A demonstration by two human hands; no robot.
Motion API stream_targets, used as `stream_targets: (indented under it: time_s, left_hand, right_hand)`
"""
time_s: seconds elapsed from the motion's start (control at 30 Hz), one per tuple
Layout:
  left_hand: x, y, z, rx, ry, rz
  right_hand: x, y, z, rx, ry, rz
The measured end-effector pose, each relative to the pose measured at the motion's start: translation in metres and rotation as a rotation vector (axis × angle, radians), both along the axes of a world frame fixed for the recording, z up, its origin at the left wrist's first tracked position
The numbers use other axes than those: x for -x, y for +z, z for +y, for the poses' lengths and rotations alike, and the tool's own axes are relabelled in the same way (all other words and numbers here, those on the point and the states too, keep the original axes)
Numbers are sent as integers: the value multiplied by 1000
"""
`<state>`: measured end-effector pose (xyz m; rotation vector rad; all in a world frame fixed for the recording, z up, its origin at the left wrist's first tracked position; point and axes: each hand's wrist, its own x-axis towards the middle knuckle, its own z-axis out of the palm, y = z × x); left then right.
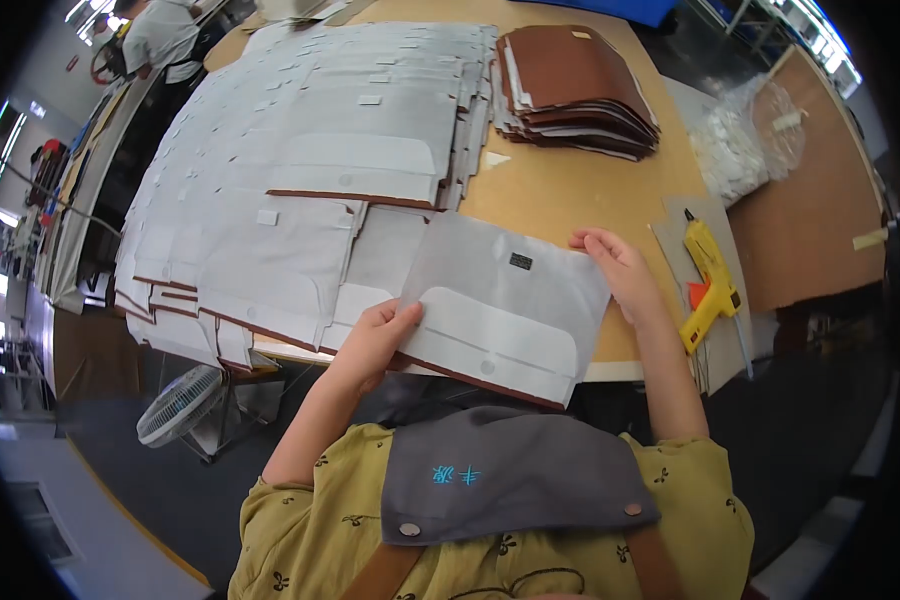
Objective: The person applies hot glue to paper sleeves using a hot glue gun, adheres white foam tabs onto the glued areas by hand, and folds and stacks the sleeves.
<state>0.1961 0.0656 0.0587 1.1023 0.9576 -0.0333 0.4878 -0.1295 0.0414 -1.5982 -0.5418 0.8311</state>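
A flat leather panel (490, 275), pale grey lining side up with a brown edge, lies tilted in front of me over the table's near edge. On it are a small dark label (520, 261) and a white flap-shaped piece (495, 335) with a round mark. My left hand (378, 335) pinches its left side, thumb on top. At the upper right corner, my right hand (618, 268) has its fingers curled around the edge. Overlapping rows of similar panels (300, 120) cover the table to the left, several bearing small white tags.
A stack of brown leather pieces (575, 75) sits at the back of the table (560, 190). To the right lies a yellow glue gun (710, 280), near a clear plastic bag (745, 140) of white scraps. A fan (180, 405) stands below left; another person (165, 40) is far left.
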Motion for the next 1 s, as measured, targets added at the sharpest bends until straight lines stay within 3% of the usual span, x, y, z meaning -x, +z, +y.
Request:
stream_targets:
  time_s: [0.03, 0.1, 0.23, 0.3, 0.43, 0.5, 0.53, 0.57, 0.6, 0.63, 0.77, 0.9, 0.93, 1.0]
  left_hand:
    - [0, 0, -5, -40, 13, -30]
    - [3, -3, -11, -79, 12, -55]
    - [9, -5, -15, -388, -74, -87]
    - [9, 2, -19, -521, -104, -54]
    - [18, 7, -21, -654, -124, -67]
    - [22, 6, -7, -840, -127, -80]
    - [26, 6, 7, -959, -94, -103]
    - [27, 18, 24, -1009, -69, 4]
    - [25, 25, 42, -1083, -20, -78]
    - [19, 42, 60, -1066, -12, -34]
    - [-26, 63, 163, -1293, -13, -189]
    - [-98, 68, 275, -1406, -14, -59]
    - [-116, 65, 292, -1409, -11, -75]
    - [-146, 57, 319, -1730, -79, 55]
  right_hand:
    - [1, -2, -11, 4, -20, 4]
    - [8, -1, -27, 197, -24, -300]
    - [14, 7, -37, 203, 28, -226]
    - [18, 13, -33, -8, -64, -272]
    - [16, 44, -27, 177, -68, -448]
    - [6, 32, -22, 409, -7, -706]
    - [2, 27, -14, 400, -11, -719]
    - [-2, 23, -6, 253, -65, -960]
    - [-6, 22, 1, 101, -117, -1195]
    - [-5, 28, 12, 103, -119, -1201]
    - [-15, 50, 108, -181, 13, -480]
    - [-51, 51, 230, -186, -55, -150]
    - [-66, 46, 261, -151, -62, -209]
    - [-95, 35, 317, -117, -76, -281]
